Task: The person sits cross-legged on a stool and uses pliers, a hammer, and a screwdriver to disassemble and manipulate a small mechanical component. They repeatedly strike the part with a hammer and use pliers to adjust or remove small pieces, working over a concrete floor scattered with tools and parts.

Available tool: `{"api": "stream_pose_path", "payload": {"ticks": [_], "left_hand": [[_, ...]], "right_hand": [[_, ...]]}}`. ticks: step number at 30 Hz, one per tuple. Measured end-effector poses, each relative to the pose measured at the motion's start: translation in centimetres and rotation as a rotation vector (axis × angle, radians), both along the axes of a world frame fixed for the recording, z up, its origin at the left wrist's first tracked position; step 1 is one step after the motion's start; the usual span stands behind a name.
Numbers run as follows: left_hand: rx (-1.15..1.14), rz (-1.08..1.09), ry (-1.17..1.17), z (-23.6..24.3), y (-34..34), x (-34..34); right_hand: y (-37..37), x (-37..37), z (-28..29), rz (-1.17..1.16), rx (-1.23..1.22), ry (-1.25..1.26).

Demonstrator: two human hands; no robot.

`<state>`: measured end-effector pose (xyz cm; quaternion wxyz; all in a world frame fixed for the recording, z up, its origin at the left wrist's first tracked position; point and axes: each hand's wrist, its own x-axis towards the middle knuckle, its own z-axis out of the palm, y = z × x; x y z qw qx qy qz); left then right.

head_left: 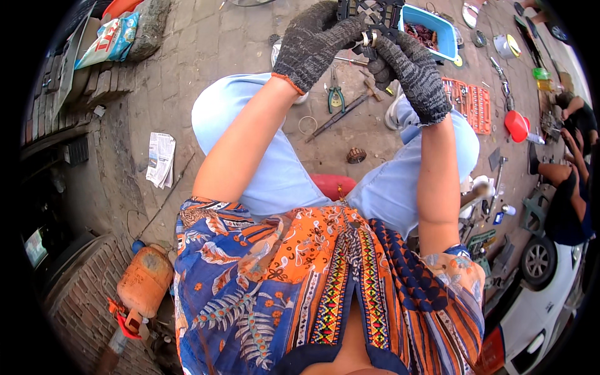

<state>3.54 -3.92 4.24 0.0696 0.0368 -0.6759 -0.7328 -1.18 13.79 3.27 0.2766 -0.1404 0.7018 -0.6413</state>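
Both my hands wear dark grey knitted gloves and are raised together at the top of the view. My left hand [319, 44] curls round the left side of a black slotted part [386, 14], whose exact kind I cannot make out and whose upper end is cut off. From below and the right, my right hand [409, 75] has its fingers bent against the same part. A small pale band shows between the hands. Below them on the ground lie green-handled pliers [336, 100], a long-handled hammer [340, 117], a thin ring [307, 125] and a round, ridged brown piece [356, 155].
A blue basin [455, 44] with dark reddish contents stands beyond my right hand. Right of my knee are an orange socket set [480, 109] and a red bowl [517, 127]. Another person [572, 187] and a white car [550, 312] are far right; an orange gas cylinder [145, 281] is lower left.
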Motion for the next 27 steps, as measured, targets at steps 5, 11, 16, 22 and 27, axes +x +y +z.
{"api": "stream_pose_path", "payload": {"ticks": [5, 11, 16, 22, 27], "left_hand": [[0.412, -0.122, -0.086, 1.8, 0.4, 0.1], [0.496, 0.071, 0.042, 1.4, 1.3, -0.1], [0.441, 0.09, 0.136, 1.5, 1.6, -0.5], [0.287, 0.112, 0.12, 2.5, 1.8, -0.3], [0.23, 0.047, 0.064, 1.0, 1.3, -0.4]], "right_hand": [[0.5, 1.5, 0.7, 0.035, -0.024, 0.1], [-0.5, 3.7, 0.9, 0.009, -0.363, 0.032], [-0.6, 4.2, 1.5, -0.053, -0.354, -0.004], [0.0, 4.2, 0.8, -0.023, -0.322, 0.072], [0.5, 3.8, 0.0, 0.055, -0.279, 0.085]]}}
